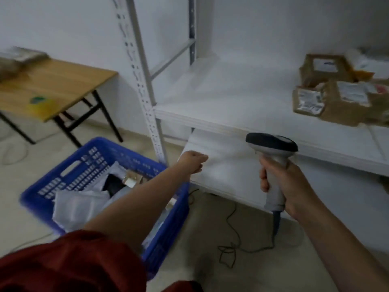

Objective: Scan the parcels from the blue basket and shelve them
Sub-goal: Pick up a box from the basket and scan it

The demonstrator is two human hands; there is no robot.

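Scanner (pixel 273 159) in right hand (pixel 290 186); curled left hand (pixel 192 163) near blue basket (pixel 63 180).

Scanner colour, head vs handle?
On the scanner, the head is black and the handle light grey. Shows best in the head view.

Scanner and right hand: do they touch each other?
Touching. The head view shows the right hand with its fingers curled round the grey handle of the scanner.

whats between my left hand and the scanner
In the head view, only the bare white lower shelf board lies between the left hand and the scanner; no parcel there.
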